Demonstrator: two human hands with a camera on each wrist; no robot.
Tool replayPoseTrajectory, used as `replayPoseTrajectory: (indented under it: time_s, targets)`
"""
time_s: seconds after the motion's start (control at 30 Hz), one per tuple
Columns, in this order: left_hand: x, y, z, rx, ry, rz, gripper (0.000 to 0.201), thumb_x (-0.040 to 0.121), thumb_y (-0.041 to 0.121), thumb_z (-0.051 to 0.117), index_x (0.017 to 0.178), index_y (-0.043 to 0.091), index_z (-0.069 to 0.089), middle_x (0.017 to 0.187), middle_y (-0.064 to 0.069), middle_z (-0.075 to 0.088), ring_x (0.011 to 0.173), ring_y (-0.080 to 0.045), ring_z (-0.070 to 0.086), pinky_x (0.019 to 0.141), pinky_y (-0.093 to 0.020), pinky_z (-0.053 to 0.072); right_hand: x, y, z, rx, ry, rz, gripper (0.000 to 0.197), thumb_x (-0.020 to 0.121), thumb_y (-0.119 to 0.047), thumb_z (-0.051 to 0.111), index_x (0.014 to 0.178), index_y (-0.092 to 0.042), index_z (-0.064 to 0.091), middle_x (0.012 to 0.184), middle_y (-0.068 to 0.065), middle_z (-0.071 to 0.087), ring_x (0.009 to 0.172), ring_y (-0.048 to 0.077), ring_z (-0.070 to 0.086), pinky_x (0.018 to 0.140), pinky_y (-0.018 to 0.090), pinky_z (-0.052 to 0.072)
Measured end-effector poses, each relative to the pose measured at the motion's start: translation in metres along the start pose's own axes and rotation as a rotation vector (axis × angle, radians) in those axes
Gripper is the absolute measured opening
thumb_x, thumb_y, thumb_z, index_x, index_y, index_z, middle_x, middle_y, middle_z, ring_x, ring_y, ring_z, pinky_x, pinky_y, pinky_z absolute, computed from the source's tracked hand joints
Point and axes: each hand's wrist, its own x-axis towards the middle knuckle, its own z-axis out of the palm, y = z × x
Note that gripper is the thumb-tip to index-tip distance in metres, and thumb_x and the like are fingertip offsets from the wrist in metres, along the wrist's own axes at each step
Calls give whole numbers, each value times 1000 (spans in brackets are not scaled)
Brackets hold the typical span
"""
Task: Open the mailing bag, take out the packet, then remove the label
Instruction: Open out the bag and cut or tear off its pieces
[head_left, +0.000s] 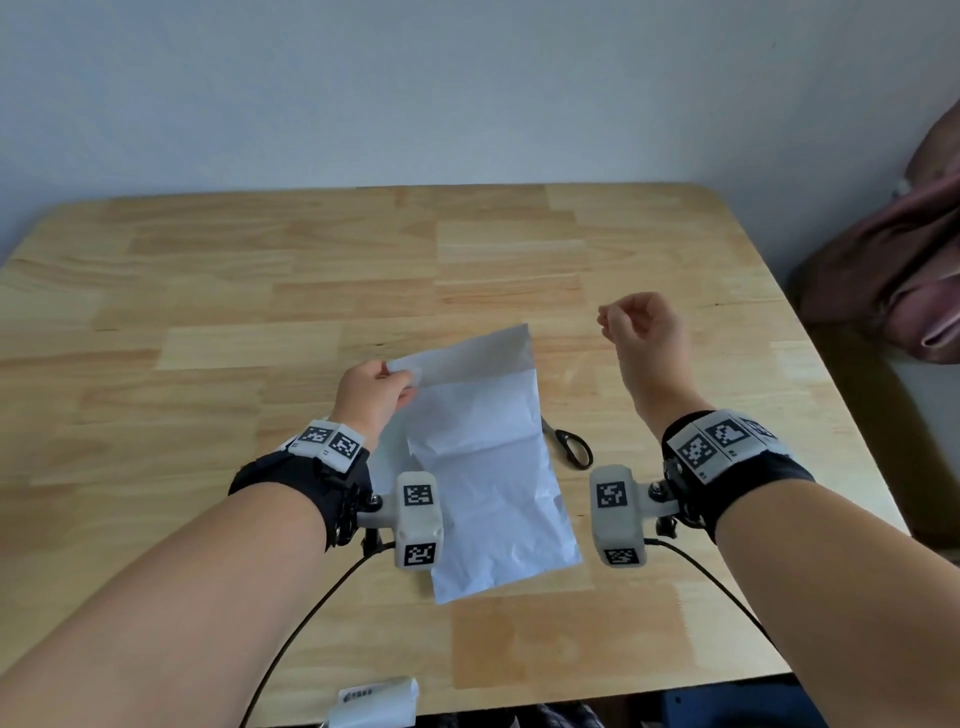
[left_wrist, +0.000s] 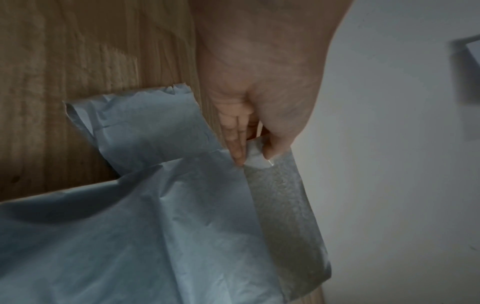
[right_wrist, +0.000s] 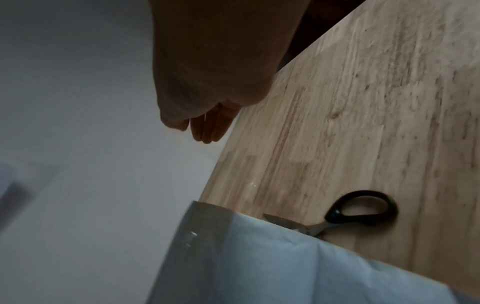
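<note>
A crumpled white mailing bag (head_left: 488, 467) lies lengthwise on the wooden table (head_left: 260, 291). Its grey flap (head_left: 483, 351) at the far end stands lifted. My left hand (head_left: 402, 382) pinches the flap's left corner between thumb and fingers; the left wrist view shows this pinch by my left hand (left_wrist: 253, 158) at the top of the flap (left_wrist: 280, 205), above the bag (left_wrist: 155, 236). A torn white piece (left_wrist: 145, 127) sticks out beside the bag. My right hand (head_left: 615, 319) hovers above the table right of the flap, fingers loosely curled, holding nothing; in the right wrist view my right hand (right_wrist: 197, 129) looks empty too.
Black-handled scissors (head_left: 571, 447) lie at the bag's right edge, blades tucked under it, and the right wrist view shows the scissors (right_wrist: 361, 211) too. A small white printed item (head_left: 376, 699) sits at the table's near edge. Pink cloth (head_left: 893, 270) is heaped beyond the right edge.
</note>
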Motion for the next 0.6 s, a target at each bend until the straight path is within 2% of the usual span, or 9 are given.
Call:
replayPoseTrajectory:
  time_s: [0.03,0.1,0.17,0.2,0.27,0.33,0.43,0.5,0.6]
  targets:
    - [-1,0,-3,-11,-12,6,13,87,4,60,74,8,58,81,-10,62,89,-26,63,91,-35,53,-1,8,5,-68,-48,-2,12,90,-9,56,82,-18,56,91,11,68,85,17,63,78,23,52]
    - [-4,0,-12,-19,-35,15,6,89,4,56,85,4,60,90,-14,65,91,-25,63,87,-28,54,-4,20,15,-140,-104,8,4,89,-11,58,87,-14,58,87,5,66,81,12,59,70,9,47]
    - [-7,-1,-21,7,-37,35,9,90,4,51,92,2,60,93,-15,65,89,-23,64,83,-26,53,-5,23,29,-178,-138,1,3,89,-10,58,88,-13,59,86,-3,62,79,5,55,66,5,42]
    - [-8,-2,-26,18,-38,47,10,90,4,50,92,2,60,91,-13,66,87,-22,64,80,-24,54,-5,22,38,-198,-155,-21,3,89,-11,59,87,-14,59,92,-2,60,81,2,55,67,4,42]
    - [-12,-5,-37,54,-54,71,11,91,4,49,94,2,60,88,-10,66,84,-19,65,74,-17,54,-4,14,56,-205,-188,-79,3,88,-13,61,87,-15,61,107,0,52,88,4,54,70,3,43]
    - [-16,-8,-46,89,-74,78,13,91,3,49,96,0,60,89,-9,66,82,-15,65,70,-13,54,-5,3,73,-197,-211,-141,3,88,-14,62,87,-17,62,107,-2,48,87,9,53,72,7,46]
    - [-18,-14,-57,75,-83,74,12,91,4,51,85,7,61,85,-6,66,82,-15,65,74,-16,53,-7,-4,93,-186,-264,-176,8,87,-8,61,86,-15,63,88,-4,57,72,5,54,67,11,46]
    - [-19,-15,-62,50,-90,72,10,91,5,53,88,9,62,86,-6,67,82,-15,66,77,-18,54,-8,3,100,-311,-373,-63,10,87,-4,59,87,-12,63,79,-3,62,73,11,59,69,22,52]
    - [-19,-16,-64,38,-102,75,7,91,8,56,92,9,63,88,-6,68,84,-16,66,82,-22,54,-8,16,103,-469,-438,104,16,84,3,54,90,-10,61,85,8,64,80,23,62,79,39,55]
